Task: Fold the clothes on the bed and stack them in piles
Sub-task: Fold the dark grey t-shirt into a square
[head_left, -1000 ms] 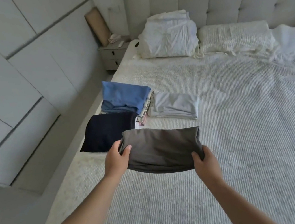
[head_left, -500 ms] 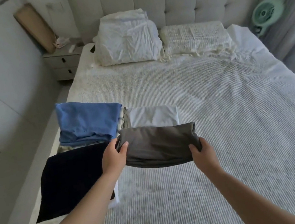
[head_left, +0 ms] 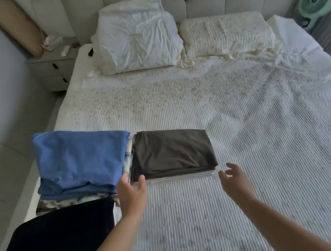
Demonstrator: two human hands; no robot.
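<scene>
A folded dark grey garment (head_left: 172, 151) lies on top of a pale folded pile (head_left: 180, 176) near the bed's left side. Left of it stands a taller pile topped by a folded blue garment (head_left: 80, 158). A folded black garment (head_left: 58, 244) lies nearest to me at the left edge. My left hand (head_left: 132, 196) hovers just in front of the grey garment's near left corner, fingers relaxed and holding nothing. My right hand (head_left: 234, 181) floats off the near right corner, fingers spread and empty.
The white ribbed bedspread (head_left: 246, 135) stretches right and towards me. Two pillows (head_left: 137, 37) lean against the padded headboard. A nightstand (head_left: 54, 68) stands at the back left, a green fan (head_left: 315, 2) at the back right.
Both hands have set the dark grey garment down on the pale pile and let go. They have drawn back slightly and are now empty.
</scene>
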